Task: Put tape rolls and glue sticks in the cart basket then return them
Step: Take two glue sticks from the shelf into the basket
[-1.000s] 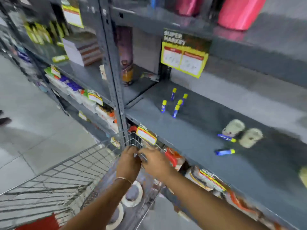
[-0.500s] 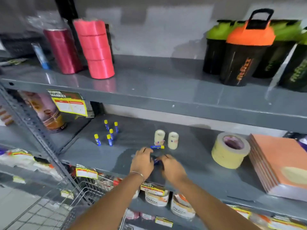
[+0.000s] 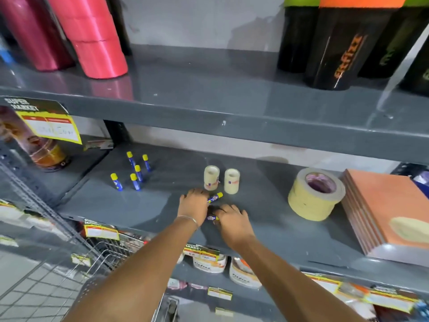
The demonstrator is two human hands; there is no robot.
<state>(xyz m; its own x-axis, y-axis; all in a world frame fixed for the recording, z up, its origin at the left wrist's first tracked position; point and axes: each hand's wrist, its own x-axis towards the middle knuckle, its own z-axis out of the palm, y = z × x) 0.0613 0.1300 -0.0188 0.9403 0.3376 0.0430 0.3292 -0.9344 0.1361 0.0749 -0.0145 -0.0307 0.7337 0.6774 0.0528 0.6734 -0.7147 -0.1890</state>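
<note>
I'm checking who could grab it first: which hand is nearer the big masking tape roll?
Right. The right hand lies on the shelf left of the big masking tape roll; the left hand is farther left, beyond it.

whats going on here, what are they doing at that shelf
A person is reaching both hands onto the grey middle shelf. The left hand and right hand are down over two glue sticks lying flat, one by the left fingertips, another between the hands. Five more glue sticks stand upright further left, two small tape rolls just behind. The wire cart basket waits below.
</note>
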